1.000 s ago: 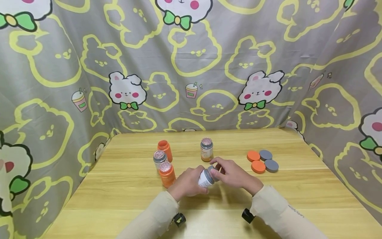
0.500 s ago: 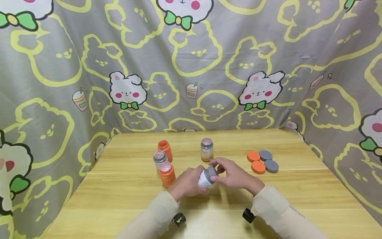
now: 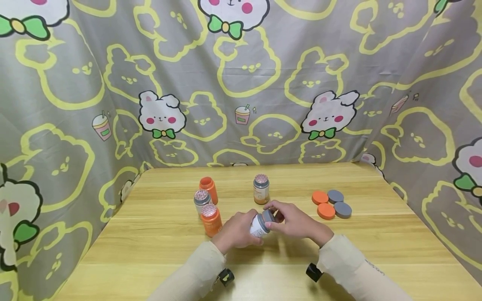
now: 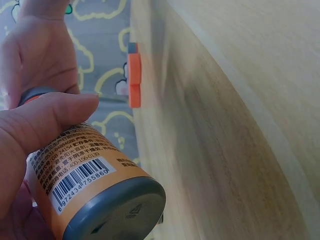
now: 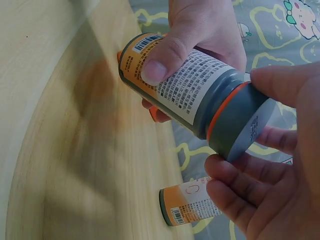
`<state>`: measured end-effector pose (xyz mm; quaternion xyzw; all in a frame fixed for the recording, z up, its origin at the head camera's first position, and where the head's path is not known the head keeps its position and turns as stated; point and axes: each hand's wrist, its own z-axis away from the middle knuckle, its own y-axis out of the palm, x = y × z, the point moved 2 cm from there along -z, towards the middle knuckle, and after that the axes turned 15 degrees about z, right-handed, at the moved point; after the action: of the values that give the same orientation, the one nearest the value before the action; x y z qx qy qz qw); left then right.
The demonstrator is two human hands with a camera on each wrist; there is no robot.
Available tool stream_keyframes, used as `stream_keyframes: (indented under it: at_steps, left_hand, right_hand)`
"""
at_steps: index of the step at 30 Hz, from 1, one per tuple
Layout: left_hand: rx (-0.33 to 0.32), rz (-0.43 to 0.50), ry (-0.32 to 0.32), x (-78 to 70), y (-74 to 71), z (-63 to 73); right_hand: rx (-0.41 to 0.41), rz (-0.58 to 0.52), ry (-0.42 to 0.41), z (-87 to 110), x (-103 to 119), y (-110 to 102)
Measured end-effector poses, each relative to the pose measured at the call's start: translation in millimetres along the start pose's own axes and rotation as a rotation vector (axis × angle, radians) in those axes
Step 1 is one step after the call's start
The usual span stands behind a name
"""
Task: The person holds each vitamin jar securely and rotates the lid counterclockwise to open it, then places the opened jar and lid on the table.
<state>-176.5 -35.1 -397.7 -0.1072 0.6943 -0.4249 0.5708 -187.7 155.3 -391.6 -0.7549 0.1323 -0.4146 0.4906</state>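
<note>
My left hand (image 3: 237,230) grips a grey supplement bottle (image 3: 257,228) with a white and orange label, tilted above the table with its top to the right. In the left wrist view the thumb lies across the label and the grey base of the bottle faces the camera. My right hand (image 3: 295,219) holds a grey cap (image 5: 245,120) at the bottle's mouth, thumb on one side and fingers on the other. An orange ring (image 5: 225,112) shows between cap and bottle neck.
Another grey bottle (image 3: 261,190) stands upright behind the hands. At left stand a grey bottle (image 3: 202,201), an orange bottle (image 3: 211,223) and an orange bottle with an open mouth (image 3: 209,190). Orange caps (image 3: 326,210) and grey caps (image 3: 342,209) lie grouped at right. A patterned curtain (image 3: 241,83) surrounds the table.
My right thumb and fingers have shifted their hold round the grey cap, and more of the cap shows. The left hand and its bottle stay almost in place.
</note>
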Motion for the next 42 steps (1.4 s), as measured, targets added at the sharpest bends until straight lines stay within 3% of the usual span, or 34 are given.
stream_keyframes:
  at_steps: [11, 20, 28, 37, 42]
  left_hand:
    - [-0.002, 0.007, 0.008, -0.9, -0.4, -1.0]
    - [-0.007, -0.008, 0.037, -3.2, -0.7, -2.0]
    - [-0.008, -0.013, 0.031, -2.2, -1.7, -1.6]
    - [0.003, 0.002, 0.042, -4.5, 0.1, -2.1]
    - [0.005, 0.01, 0.024, -4.2, 1.0, -0.9]
  right_hand:
    - [-0.033, 0.007, -0.058, 0.3, 0.7, -1.3]
    - [0.005, 0.009, 0.035, -0.9, -0.2, -0.6]
    - [-0.007, -0.022, -0.01, -0.8, 0.8, -2.5]
    - [-0.03, -0.009, 0.044, -1.0, 1.6, 1.3]
    - [-0.03, -0.019, 0.013, 0.0, 3.7, 0.3]
